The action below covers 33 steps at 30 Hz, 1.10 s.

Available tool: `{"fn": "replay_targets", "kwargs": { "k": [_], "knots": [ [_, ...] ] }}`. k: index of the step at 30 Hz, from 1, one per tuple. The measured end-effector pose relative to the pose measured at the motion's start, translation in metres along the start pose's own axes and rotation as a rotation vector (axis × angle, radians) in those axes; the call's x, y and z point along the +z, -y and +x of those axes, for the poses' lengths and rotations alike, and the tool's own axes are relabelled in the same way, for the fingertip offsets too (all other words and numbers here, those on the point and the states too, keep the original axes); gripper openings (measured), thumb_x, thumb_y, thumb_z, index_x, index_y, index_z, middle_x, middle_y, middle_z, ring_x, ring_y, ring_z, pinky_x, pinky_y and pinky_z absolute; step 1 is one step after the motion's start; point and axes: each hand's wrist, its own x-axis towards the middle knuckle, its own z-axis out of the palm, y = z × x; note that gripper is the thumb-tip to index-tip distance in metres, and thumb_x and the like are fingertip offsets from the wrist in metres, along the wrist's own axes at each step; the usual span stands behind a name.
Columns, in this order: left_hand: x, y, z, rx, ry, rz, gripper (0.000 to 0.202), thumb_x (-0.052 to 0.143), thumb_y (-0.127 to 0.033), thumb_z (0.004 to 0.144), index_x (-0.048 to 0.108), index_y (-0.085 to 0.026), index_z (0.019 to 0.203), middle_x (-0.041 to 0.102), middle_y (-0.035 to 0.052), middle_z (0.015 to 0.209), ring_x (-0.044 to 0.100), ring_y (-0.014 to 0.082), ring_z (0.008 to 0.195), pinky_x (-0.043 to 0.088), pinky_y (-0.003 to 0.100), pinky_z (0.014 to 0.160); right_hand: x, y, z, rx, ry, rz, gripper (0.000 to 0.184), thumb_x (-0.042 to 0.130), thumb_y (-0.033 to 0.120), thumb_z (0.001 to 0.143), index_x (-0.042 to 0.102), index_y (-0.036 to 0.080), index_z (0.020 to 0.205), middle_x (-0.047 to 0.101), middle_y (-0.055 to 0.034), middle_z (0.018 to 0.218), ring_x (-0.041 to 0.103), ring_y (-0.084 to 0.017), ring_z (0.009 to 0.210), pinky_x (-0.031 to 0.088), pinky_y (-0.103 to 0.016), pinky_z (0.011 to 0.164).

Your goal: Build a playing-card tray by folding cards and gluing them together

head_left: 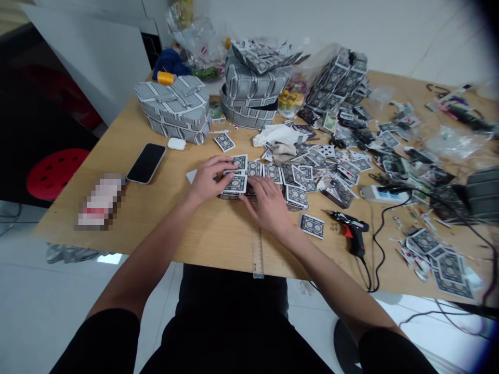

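A low, block-like piece built of playing cards (273, 172) with dark patterned backs lies on the table before me. My left hand (208, 181) rests on its left end, fingers and thumb spread over a card (236, 184) there. Across the near middle of the piece lies my right hand (268, 203), its fingers stretched out flat on the cards; what is under the palm is hidden. A clear ruler (258, 254) sticks out toward me below that hand. One loose card (312, 226) lies to the right, beside a black glue gun (353, 228).
Behind stand a grey lidded card box (175, 111) and a stacked one (253, 88). Heaps of loose cards (351, 166) and scraps cover the right side. A power strip (384, 194) with black cables lies there. A phone (146, 163) is at left.
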Motion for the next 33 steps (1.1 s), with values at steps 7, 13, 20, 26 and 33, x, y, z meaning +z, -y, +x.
{"fn": "replay_targets", "kwargs": {
  "k": [7, 13, 20, 26, 33],
  "knots": [
    [0.002, 0.001, 0.000, 0.030, 0.044, 0.055, 0.016, 0.067, -0.028, 0.100, 0.081, -0.023, 0.108, 0.077, 0.0097, 0.130, 0.073, 0.0256, 0.122, 0.057, 0.048, 0.109, -0.028, -0.010, -0.030, -0.027, -0.209, 0.176, 0.027, 0.062, 0.026, 0.105, 0.069, 0.027, 0.132, 0.078, -0.0111, 0.130, 0.068, -0.032, 0.134, 0.054, -0.059, 0.115],
    [0.005, -0.002, 0.000, -0.127, 0.059, 0.087, 0.018, 0.065, -0.031, 0.098, 0.077, -0.023, 0.109, 0.067, 0.0113, 0.147, 0.062, 0.0289, 0.141, 0.048, 0.052, 0.121, -0.043, -0.080, -0.040, 0.459, -0.583, 0.318, 0.035, 0.067, 0.042, 0.101, 0.069, 0.025, 0.131, 0.072, -0.0136, 0.137, 0.066, -0.032, 0.132, 0.051, -0.058, 0.116],
    [0.016, -0.003, -0.003, -0.291, 0.041, 0.022, 0.024, 0.062, -0.030, 0.098, 0.077, -0.026, 0.115, 0.069, 0.0090, 0.147, 0.052, 0.0290, 0.153, 0.042, 0.051, 0.126, -0.015, -0.129, -0.029, 0.827, -0.328, 0.736, 0.052, 0.075, 0.057, 0.085, 0.071, 0.026, 0.127, 0.075, -0.0088, 0.132, 0.067, -0.030, 0.125, 0.045, -0.055, 0.121],
    [0.019, -0.004, -0.004, -0.372, 0.050, -0.043, 0.028, 0.062, -0.031, 0.098, 0.074, -0.029, 0.123, 0.059, 0.0062, 0.161, 0.044, 0.0282, 0.159, 0.034, 0.052, 0.132, 0.000, -0.129, -0.029, 0.738, -0.277, 0.691, 0.049, 0.068, 0.050, 0.091, 0.067, 0.029, 0.135, 0.073, -0.0075, 0.136, 0.066, -0.030, 0.127, 0.047, -0.056, 0.119],
    [0.021, -0.006, -0.005, -0.351, 0.084, -0.104, 0.033, 0.061, -0.032, 0.102, 0.067, -0.031, 0.134, 0.049, 0.0065, 0.169, 0.039, 0.0305, 0.162, 0.028, 0.060, 0.135, 0.009, -0.133, -0.034, 0.653, -0.303, 0.679, 0.051, 0.067, 0.049, 0.095, 0.063, 0.026, 0.140, 0.072, -0.0114, 0.141, 0.067, -0.029, 0.126, 0.051, -0.056, 0.114]
  ]
}}
